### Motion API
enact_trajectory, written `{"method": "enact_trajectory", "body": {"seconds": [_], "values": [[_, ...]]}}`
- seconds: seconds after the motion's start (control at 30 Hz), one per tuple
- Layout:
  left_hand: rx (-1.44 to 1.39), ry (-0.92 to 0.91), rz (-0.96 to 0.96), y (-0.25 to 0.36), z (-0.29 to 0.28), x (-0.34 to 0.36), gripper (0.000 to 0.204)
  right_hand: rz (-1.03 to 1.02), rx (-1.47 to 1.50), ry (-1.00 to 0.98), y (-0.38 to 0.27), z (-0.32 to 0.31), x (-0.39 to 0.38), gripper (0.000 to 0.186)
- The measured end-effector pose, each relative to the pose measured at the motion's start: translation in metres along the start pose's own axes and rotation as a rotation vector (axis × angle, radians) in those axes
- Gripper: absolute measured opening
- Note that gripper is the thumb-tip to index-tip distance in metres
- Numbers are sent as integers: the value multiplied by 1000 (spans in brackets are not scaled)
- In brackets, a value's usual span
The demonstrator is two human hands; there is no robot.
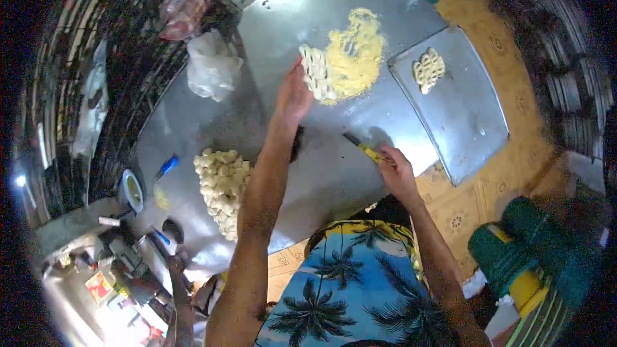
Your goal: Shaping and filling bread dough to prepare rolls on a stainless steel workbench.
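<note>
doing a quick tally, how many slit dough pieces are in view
2: one slit piece at the left hand, by the yellow powder; a second piece on the metal tray. More may be hidden.

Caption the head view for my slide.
Left hand touching a pale, latticed dough piece at the edge of yellow powder; right hand holding a yellow-handled tool over the shiny gray table.

We see a patterned tan tiled floor (479,198) at right, a shiny metal table (337,0) mid-frame, and bright light (119,333) lower left.
</note>
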State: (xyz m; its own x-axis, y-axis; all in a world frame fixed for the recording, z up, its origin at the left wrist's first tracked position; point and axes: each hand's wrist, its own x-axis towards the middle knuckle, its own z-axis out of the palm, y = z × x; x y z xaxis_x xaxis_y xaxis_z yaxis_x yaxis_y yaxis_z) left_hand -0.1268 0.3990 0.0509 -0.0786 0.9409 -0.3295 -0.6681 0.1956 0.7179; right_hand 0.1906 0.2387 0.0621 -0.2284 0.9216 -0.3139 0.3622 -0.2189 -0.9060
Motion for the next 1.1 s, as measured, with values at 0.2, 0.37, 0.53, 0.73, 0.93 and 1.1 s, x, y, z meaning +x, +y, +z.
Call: {"method": "enact_trajectory", "body": {"seconds": [0.2, 0.37, 0.53, 0.73, 0.93, 1.1], "values": [[-476, -122, -294, -47, 45, -31, 43, -89, 389, 1, 5, -15, 68, 61], [358, -59, -157, -103, 145, -33, 54, -145, 660, -42, -7, -84, 118, 63], [-128, -106, -293, -163, 228, 33, 47, -86, 509, 103, 24, -170, 143, 55], [99, -219, -248, -218, 284, 144, 50, -77, 651, 351, 46, -228, 210, 49], [1922, -389, 363, -235, 311, 210, 45, 3, 72, 424, 67, -250, 248, 53], [1239, -131, 625, -226, 263, 100, 46, -353, -141, 428, 98, -259, 187, 40]]}}
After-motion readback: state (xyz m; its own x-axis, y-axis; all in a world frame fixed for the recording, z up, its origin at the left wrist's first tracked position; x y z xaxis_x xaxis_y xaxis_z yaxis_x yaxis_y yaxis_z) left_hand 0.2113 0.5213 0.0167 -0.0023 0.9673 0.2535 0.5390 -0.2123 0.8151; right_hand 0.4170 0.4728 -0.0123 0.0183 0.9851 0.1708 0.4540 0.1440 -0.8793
